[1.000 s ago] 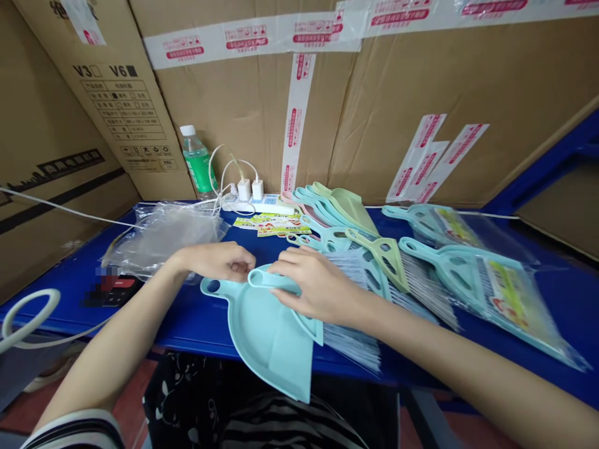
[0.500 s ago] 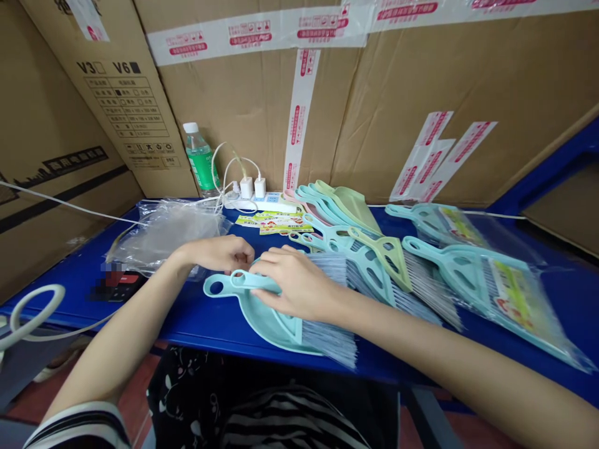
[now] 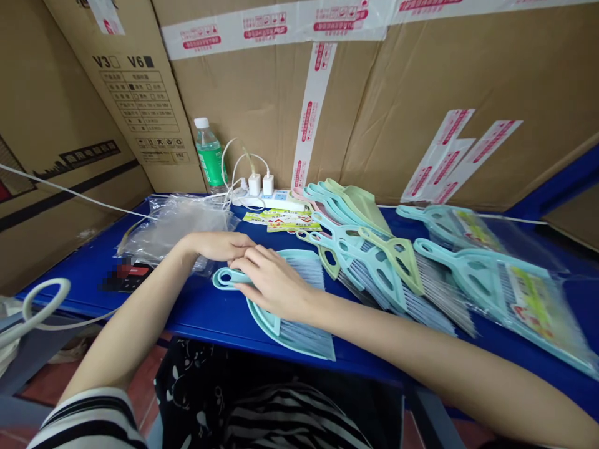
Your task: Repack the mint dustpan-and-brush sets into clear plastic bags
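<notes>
A light blue dustpan (image 3: 266, 330) lies on the blue table, its brush bristles (image 3: 305, 337) resting across the pan. My right hand (image 3: 269, 280) is closed over the pale blue handle (image 3: 225, 279) at the pan's top. My left hand (image 3: 218, 246) sits just above it, its curled fingertips against my right fingers and nothing visible in them. More pale blue bristles (image 3: 309, 273) stick out past my right hand, their head hidden beneath it. To the right, several pale blue and green brushes (image 3: 379, 274) lie overlapping.
Behind my hands lie a clear plastic bag (image 3: 178, 227) and printed cards (image 3: 283, 220). A power strip (image 3: 266, 201) with chargers and a water bottle (image 3: 210, 156) stand against cardboard boxes (image 3: 262, 106). A bagged dustpan set (image 3: 496, 293) lies at right.
The brush bristles now lie inside the dustpan, and the pan has shifted up the table. My hands have moved closer together, and the whole view has drifted slightly.
</notes>
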Tool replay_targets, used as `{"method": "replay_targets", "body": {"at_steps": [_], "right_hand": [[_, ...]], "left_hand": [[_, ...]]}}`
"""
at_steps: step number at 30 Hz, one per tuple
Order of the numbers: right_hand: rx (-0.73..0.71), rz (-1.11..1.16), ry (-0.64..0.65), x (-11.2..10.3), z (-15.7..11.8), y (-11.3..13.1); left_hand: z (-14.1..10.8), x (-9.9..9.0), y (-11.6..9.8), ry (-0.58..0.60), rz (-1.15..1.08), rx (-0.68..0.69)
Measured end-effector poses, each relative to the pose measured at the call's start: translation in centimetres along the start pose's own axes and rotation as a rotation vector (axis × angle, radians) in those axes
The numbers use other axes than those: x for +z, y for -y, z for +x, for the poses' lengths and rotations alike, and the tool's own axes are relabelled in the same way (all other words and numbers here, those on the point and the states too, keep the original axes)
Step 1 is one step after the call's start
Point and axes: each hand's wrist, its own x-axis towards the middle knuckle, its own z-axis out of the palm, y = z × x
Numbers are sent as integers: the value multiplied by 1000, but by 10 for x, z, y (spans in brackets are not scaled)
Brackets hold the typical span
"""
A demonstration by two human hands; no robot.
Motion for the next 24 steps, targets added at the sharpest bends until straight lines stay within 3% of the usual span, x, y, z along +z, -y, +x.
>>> {"method": "replay_targets", "body": {"at_steps": [4, 9, 11, 14, 24], "right_hand": [[20, -145, -8, -35, -16, -12], [373, -395, 102, -74, -45, -54], [500, -421, 171, -77, -51, -68], [537, -397, 224, -73, -50, -79], [680, -458, 302, -70, -38, -75]], "left_hand": [[2, 6, -15, -12, 22, -27], [8, 16, -24, -11, 5, -6], [10, 18, -22, -5, -16, 1], [10, 18, -18, 10, -44, 4], [9, 17, -19, 70, -195, -6]]}}
